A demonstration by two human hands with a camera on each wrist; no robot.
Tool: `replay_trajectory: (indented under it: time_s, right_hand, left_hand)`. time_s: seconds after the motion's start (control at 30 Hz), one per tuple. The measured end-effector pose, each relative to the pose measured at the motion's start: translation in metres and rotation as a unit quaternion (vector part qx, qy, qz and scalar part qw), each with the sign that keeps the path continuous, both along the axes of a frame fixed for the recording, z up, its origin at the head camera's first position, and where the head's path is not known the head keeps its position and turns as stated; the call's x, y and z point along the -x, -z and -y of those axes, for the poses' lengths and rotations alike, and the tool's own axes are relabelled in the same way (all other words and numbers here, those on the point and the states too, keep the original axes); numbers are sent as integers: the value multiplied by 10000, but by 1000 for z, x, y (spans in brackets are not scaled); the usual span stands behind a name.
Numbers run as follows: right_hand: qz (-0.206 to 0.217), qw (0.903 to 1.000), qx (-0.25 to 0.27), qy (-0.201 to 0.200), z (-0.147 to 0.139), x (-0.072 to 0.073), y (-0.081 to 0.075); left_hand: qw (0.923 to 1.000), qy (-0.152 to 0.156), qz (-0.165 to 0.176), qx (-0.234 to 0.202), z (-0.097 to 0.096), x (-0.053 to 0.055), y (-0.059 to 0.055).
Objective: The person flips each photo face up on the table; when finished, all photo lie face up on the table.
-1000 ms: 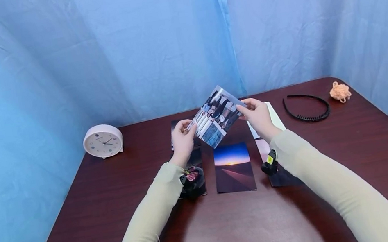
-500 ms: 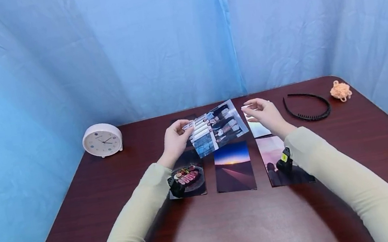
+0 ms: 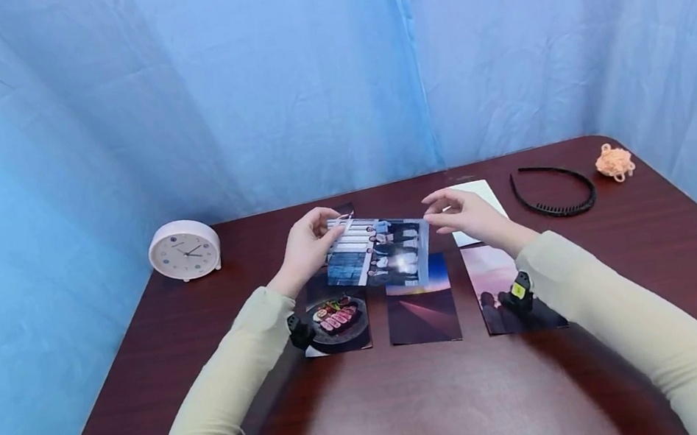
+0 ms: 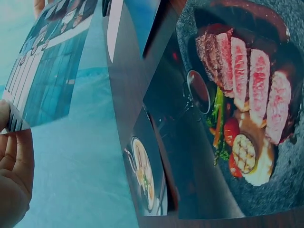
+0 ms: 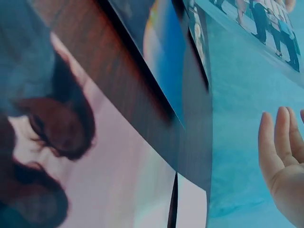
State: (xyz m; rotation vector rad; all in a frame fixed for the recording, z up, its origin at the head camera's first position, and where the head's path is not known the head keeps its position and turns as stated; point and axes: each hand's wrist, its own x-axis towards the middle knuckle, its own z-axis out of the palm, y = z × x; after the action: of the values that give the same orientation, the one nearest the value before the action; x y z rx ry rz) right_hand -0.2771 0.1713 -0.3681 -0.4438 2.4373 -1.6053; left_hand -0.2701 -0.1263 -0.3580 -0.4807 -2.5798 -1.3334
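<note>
My left hand (image 3: 307, 247) pinches a glossy group photo (image 3: 380, 252) by its upper left corner, holding it raised over the table. The picture of people in a row lies sideways in the head view; the left wrist view also shows the photo (image 4: 52, 61). At the photo's right edge is my right hand (image 3: 465, 214); in the right wrist view that hand (image 5: 287, 171) has extended fingers and stands apart from the photo (image 5: 266, 23). Beneath lie a steak photo (image 3: 338, 323), a sunset road photo (image 3: 423, 318), partly covered, and a pink-sky photo (image 3: 490, 275) under my right wrist.
Behind the right hand lies a white-looking card (image 3: 486, 194). A dark food photo (image 4: 147, 175) sits beyond the steak photo. A white alarm clock (image 3: 185, 251) stands back left; a black headband (image 3: 561, 210) and a peach hair tie (image 3: 615, 162) lie back right. Blue curtains (image 3: 276, 86) surround the table.
My right hand has let go of the group photo. The left hand has turned the photo from a diagonal to nearly level and lowered it to the left.
</note>
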Motion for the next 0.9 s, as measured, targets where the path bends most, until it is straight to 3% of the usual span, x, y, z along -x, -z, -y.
replay_trajectory:
  time_s: [0.2, 0.4, 0.73, 0.9]
  right_hand:
    - [-211, 9969, -518, -560, 16, -11, -1]
    - [-827, 9873, -1176, -679, 32, -26, -6]
    - [-822, 9825, -1330, -1016, 46, -39, -10]
    - [-747, 9853, -1206, -956, 46, -39, -5]
  left_hand:
    - [9993, 137, -133, 332, -2, -2, -5]
    - [9978, 361, -105, 543, -7, -7, -11]
    - [9958, 481, -139, 765, -14, -14, -12]
    - [9967, 504, 70, 638, -13, -13, -11]
